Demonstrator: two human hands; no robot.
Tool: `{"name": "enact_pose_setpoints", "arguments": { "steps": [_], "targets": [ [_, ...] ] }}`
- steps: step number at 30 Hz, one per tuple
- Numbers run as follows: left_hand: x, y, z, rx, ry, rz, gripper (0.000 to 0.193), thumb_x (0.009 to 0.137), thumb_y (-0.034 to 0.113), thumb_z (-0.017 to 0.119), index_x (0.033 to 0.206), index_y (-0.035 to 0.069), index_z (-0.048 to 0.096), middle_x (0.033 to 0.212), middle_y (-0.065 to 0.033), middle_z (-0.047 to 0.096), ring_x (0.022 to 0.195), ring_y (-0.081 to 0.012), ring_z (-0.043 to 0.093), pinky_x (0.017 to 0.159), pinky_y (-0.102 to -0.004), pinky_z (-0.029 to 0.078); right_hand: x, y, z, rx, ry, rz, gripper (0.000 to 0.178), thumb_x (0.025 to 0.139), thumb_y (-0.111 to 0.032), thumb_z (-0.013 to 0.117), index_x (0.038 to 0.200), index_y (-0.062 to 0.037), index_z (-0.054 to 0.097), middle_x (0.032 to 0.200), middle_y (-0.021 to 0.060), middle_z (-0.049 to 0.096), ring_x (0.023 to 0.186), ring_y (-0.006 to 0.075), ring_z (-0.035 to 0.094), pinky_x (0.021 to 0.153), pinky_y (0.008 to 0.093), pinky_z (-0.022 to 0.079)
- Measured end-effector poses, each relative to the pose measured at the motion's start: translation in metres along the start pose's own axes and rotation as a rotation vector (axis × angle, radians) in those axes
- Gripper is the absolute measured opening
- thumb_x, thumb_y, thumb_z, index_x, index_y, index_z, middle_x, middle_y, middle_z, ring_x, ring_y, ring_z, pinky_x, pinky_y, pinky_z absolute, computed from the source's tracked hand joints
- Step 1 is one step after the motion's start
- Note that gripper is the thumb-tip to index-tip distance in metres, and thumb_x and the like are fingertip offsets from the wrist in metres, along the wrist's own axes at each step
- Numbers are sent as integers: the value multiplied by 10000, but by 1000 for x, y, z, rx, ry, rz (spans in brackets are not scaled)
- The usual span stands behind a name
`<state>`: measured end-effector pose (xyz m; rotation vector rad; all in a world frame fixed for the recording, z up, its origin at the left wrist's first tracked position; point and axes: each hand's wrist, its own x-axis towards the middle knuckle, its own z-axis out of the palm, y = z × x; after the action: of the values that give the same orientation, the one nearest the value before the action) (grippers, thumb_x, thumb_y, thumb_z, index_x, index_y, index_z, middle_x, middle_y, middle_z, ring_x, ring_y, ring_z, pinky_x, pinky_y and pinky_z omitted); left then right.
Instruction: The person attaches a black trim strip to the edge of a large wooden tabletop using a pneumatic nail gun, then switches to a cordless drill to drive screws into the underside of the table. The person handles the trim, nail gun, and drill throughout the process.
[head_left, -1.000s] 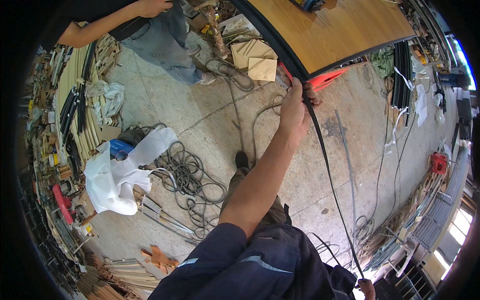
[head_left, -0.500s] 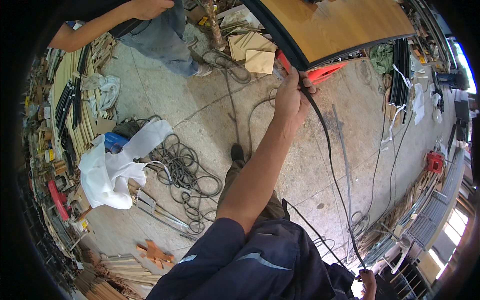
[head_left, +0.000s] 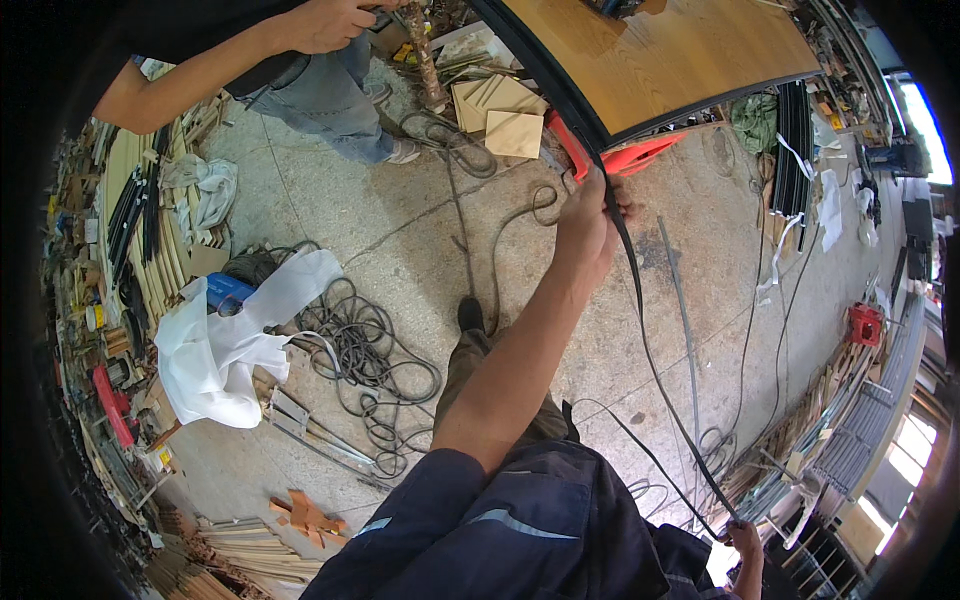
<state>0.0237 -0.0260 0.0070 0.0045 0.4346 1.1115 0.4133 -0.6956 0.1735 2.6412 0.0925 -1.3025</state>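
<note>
A long black flexible strip runs from the near corner of a wood-grain panel with black edging down to the lower right. Just below that corner my left hand is closed around the strip, its thumb pointing up along it. At the lower right edge my right hand grips the strip farther along. A loop of the strip returns from there toward my waist. Red stand-like parts show under the panel, close to my left hand.
Another person's hand is at the upper left, beside a worn post. Tangled cable and white sheeting lie on the floor to the left. Wooden boards sit below the panel. Metal lengths line the right side.
My left hand has moved slightly down, away from the panel corner, still on the strip. The panel sits slightly farther left in view. The other person's hand has moved right and down.
</note>
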Motion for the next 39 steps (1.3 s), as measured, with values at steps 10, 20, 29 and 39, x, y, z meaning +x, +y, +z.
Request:
{"name": "enact_pose_setpoints", "arguments": {
  "steps": [10,20,29,39],
  "targets": [
    [-3,8,-8,-21,-21,-47,274,1049,365,483,998,111,571,781,13,576,689,-128,523,750,-345,468,2,-4,17,122,-21,-69,212,961,-167,608,946,32,678,702,103,699,583,187,673,550,324,555],
    [25,16,-11,-153,5,-59,334,1054,378,461,964,72,562,801,-19,576,684,-137,519,710,-330,467,16,-23,23,148,-51,-96,202,948,-151,587,924,30,673,690,97,683,580,177,656,545,314,522],
    [-7,-9,-16,99,67,28,354,1039,416,485,960,81,571,817,-38,585,744,-169,567,832,-391,506,64,-9,15,116,-87,-159,333,960,-250,586,769,18,637,679,144,693,565,197,661,542,339,536],
    [19,7,0,9,78,89,293,1050,359,490,996,77,552,814,-29,562,737,-148,546,747,-357,495,122,4,19,373,-186,-192,284,919,-130,610,1154,27,637,765,39,664,600,121,566,529,286,481]
  ]
}}
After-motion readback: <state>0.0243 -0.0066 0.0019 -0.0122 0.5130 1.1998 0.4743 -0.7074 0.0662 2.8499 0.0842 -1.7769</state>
